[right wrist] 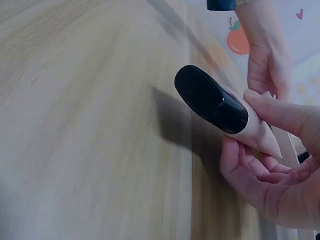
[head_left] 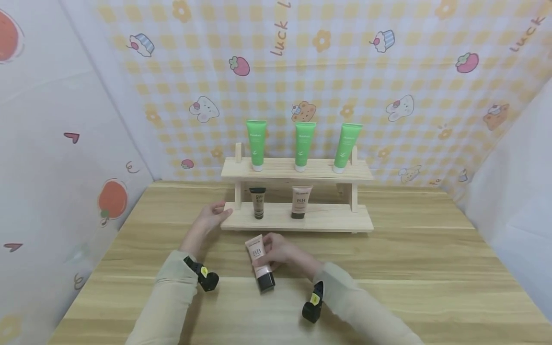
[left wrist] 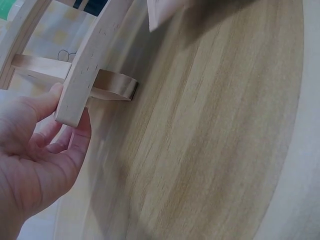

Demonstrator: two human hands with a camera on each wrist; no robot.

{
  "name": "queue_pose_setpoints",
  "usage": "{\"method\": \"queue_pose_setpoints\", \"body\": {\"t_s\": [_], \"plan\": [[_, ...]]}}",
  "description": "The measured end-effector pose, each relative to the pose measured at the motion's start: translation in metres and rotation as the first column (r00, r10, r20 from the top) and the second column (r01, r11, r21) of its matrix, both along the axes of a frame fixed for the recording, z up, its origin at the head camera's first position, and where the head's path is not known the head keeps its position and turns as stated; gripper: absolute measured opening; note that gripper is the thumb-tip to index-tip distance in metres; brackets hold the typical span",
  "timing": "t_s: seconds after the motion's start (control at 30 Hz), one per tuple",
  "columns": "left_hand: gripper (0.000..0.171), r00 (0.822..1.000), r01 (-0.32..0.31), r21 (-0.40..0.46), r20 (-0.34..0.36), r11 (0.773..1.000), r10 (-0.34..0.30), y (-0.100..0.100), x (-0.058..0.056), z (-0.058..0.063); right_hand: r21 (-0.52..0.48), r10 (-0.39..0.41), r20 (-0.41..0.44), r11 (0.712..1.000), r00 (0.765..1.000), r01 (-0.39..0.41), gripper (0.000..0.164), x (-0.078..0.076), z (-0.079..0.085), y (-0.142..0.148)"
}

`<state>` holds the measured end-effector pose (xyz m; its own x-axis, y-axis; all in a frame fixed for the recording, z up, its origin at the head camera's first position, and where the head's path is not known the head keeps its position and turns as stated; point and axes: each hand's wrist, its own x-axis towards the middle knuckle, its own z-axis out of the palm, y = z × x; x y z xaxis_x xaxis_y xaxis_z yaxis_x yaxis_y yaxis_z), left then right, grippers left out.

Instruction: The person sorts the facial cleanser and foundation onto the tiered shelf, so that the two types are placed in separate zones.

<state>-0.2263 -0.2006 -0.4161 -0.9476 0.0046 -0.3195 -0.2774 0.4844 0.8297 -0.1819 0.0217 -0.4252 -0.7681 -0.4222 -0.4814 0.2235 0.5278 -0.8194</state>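
Observation:
Between its thumb and fingers, my right hand [head_left: 282, 251] holds a pale pink BB cream tube [head_left: 256, 247] just in front of the wooden shelf stand [head_left: 276, 223]. The tube tilts, its black cap [right wrist: 210, 97] pointing toward me. My left hand [head_left: 210, 218] grips the left end of the lower shelf board [left wrist: 75, 102], thumb on top and fingers curled beneath. On that lower shelf stand a small dark-capped tube [head_left: 258, 203] at the left and another pink BB cream tube [head_left: 300, 201] near the middle.
Three green tubes [head_left: 257, 143] stand on the upper shelf [head_left: 276, 168], the rightmost one leaning. The stand rests on a wood-grain table [head_left: 409, 268], with a yellow checked backdrop [head_left: 267, 91] behind it. White patterned sheeting [head_left: 56, 158] hangs at the left.

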Motion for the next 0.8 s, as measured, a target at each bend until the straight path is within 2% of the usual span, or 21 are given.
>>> {"method": "queue_pose_setpoints", "body": {"t_s": [0.37,0.6,0.8], "plan": [[0.062,1.0,-0.009,0.028,-0.002,1.0,0.009,-0.001,-0.001,-0.003,0.039,0.063,-0.038,0.997,0.997,-0.061,0.065,-0.007,0.009,0.041],[0.062,1.0,-0.008,0.032,0.012,0.999,0.008,-0.002,-0.001,-0.002,-0.024,0.097,-0.015,0.995,0.995,-0.097,0.059,-0.011,0.014,0.073],[0.062,1.0,-0.007,0.035,0.014,0.999,0.007,-0.002,-0.001,-0.003,-0.053,0.113,-0.029,0.992,0.993,-0.115,0.053,-0.015,0.025,0.1]]}}
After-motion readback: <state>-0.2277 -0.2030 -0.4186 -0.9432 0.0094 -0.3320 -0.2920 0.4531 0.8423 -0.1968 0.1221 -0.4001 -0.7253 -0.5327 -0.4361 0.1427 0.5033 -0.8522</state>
